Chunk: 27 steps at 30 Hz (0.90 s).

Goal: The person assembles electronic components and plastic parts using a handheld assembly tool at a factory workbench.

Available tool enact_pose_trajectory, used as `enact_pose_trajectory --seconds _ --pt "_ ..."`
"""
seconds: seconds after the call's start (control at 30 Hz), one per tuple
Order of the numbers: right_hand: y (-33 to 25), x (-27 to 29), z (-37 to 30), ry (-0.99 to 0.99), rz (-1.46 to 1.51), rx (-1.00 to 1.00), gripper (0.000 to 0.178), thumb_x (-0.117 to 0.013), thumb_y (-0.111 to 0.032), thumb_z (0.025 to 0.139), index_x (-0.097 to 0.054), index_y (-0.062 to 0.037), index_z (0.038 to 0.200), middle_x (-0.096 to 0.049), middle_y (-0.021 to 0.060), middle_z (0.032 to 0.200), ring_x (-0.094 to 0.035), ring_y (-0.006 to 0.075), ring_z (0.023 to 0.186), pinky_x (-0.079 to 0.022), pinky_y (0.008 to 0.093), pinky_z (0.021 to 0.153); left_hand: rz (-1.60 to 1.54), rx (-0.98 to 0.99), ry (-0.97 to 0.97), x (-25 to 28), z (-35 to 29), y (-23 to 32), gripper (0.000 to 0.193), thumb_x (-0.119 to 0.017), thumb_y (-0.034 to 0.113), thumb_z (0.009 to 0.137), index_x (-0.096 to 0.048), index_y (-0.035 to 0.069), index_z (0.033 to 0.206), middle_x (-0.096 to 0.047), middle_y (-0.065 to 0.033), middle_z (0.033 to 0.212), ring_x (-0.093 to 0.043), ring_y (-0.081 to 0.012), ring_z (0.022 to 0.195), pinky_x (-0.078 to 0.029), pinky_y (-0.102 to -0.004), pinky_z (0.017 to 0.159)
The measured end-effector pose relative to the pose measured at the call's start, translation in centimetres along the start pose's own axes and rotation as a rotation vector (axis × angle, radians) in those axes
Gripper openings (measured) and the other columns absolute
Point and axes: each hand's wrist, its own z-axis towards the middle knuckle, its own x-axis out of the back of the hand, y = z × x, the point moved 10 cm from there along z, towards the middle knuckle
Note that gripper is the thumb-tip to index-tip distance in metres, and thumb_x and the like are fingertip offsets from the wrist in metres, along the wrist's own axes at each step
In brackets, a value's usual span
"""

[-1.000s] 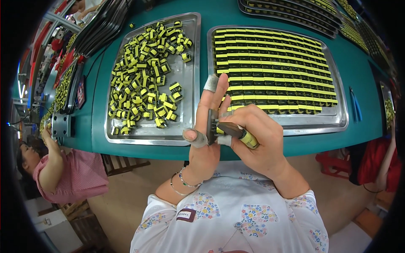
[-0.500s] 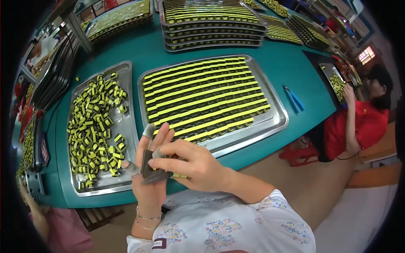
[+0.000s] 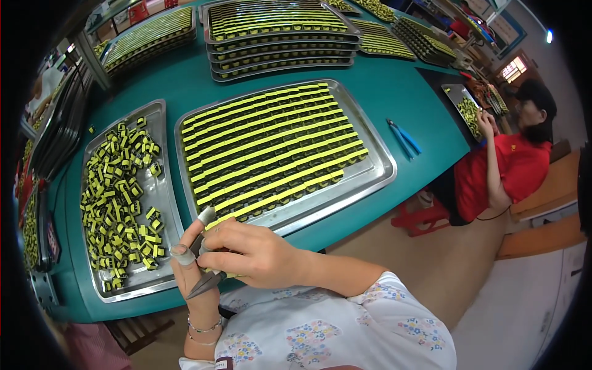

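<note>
Low in front of me my two hands meet near the trays. My right hand [image 3: 256,256] is closed round a dark grey pointed metal tool [image 3: 206,283], whose tapered tip shows below its fingers; a small yellow-green bit shows beside it. Directly against it is my left hand [image 3: 196,265], palm up, with grey finger covers on the thumb and forefinger. Those two fingers curl around a dark edge I cannot make out; the other left fingers are hidden behind my right hand. Just beyond lies a metal tray [image 3: 379,169] with rows of black-and-yellow coil-like parts [image 3: 271,145].
At left, another metal tray [image 3: 161,185] holds a loose heap of similar parts [image 3: 117,203]. Blue-handled pliers [image 3: 406,140] lie on the green table [image 3: 425,108]. Filled trays are stacked [image 3: 280,52] at the back. A person in a red shirt [image 3: 515,166] works at right.
My left fingers, spread out before, have drawn in toward my right hand. The pointed tool has turned so its tip angles down-left. The whole view has shifted, moving the trays leftward.
</note>
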Motion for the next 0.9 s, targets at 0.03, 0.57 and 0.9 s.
enact_pose_trajectory --seconds 0.03,0.57,0.9 --pt "-0.1 -0.2 0.1 -0.003 -0.010 -0.010 0.028 -0.068 -0.001 0.065 -0.063 -0.0038 0.093 -0.056 0.0097 0.094 -0.059 0.0269 0.081 -0.050 0.0358 0.070 -0.002 0.001 0.000 0.0 -0.1 0.0 0.072 -0.030 0.055 0.098 -0.052 -0.009 0.122 -0.059 -0.0188 0.115 -0.059 -0.0216 0.104 -0.046 -0.0336 0.091" --pt "1.6 9.3 -2.3 0.173 -0.248 -0.271 0.044 -0.063 0.012 0.059 -0.064 -0.0037 0.101 -0.061 0.0107 0.094 -0.062 0.0214 0.079 -0.051 0.0292 0.063 0.788 -0.505 0.158 2.0 0.9 6.3 0.028 -0.053 0.000 0.088 -0.059 -0.004 0.114 -0.064 -0.0135 0.113 -0.064 -0.0236 0.091 -0.050 -0.0323 0.076" --pt "6.1 19.4 -7.5 0.131 -0.792 -0.654 0.033 -0.054 0.013 0.070 -0.058 0.0027 0.101 -0.060 0.0134 0.099 -0.061 0.0298 0.087 -0.048 0.0332 0.075 1.302 -0.320 0.063 2.8 2.5 5.2 0.035 -0.059 -0.007 0.075 -0.062 0.005 0.107 -0.063 -0.0097 0.113 -0.061 -0.0303 0.101 -0.049 -0.0368 0.082"
